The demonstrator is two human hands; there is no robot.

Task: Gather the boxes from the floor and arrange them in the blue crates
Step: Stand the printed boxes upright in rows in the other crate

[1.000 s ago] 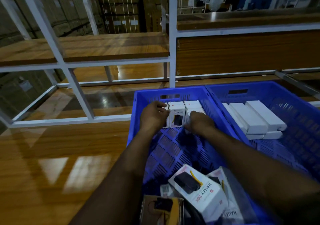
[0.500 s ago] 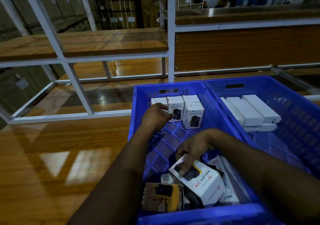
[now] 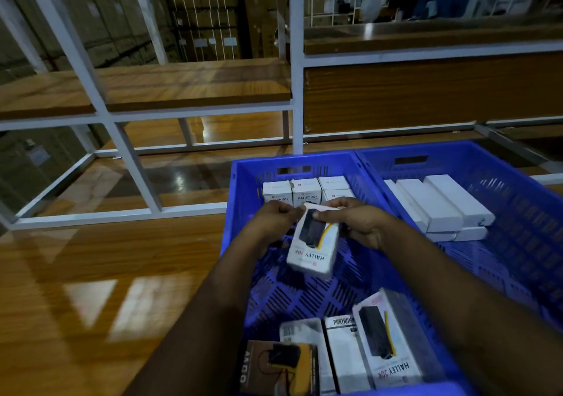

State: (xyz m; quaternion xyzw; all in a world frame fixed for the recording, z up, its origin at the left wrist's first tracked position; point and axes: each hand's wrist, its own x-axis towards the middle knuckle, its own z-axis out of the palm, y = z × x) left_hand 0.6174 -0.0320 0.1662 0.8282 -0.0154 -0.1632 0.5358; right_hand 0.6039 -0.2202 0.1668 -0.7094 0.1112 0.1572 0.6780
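Note:
Two blue crates stand side by side: the left crate [image 3: 240, 200] and the right crate [image 3: 499, 182]. Both my hands hold one white Halley 20K box [image 3: 313, 249] above the left crate's middle; my left hand [image 3: 274, 222] grips its upper left corner, my right hand [image 3: 356, 222] its top right. Behind it, a row of upright white boxes [image 3: 306, 191] lines the crate's far wall. Loose boxes [image 3: 347, 353] lie at the near end, one brown [image 3: 277, 365]. In the right crate lie plain white boxes [image 3: 441, 206].
The crates rest on a glossy wooden surface [image 3: 91, 289]. A white metal rack frame [image 3: 131, 164] with wooden shelves [image 3: 182, 88] rises behind and to the left. Stacked cartons [image 3: 201, 15] fill the background.
My right hand picked the Halley 20K box from the near pile and lifted it toward the crate's middle. My left hand left the row of upright boxes and took hold of the same box.

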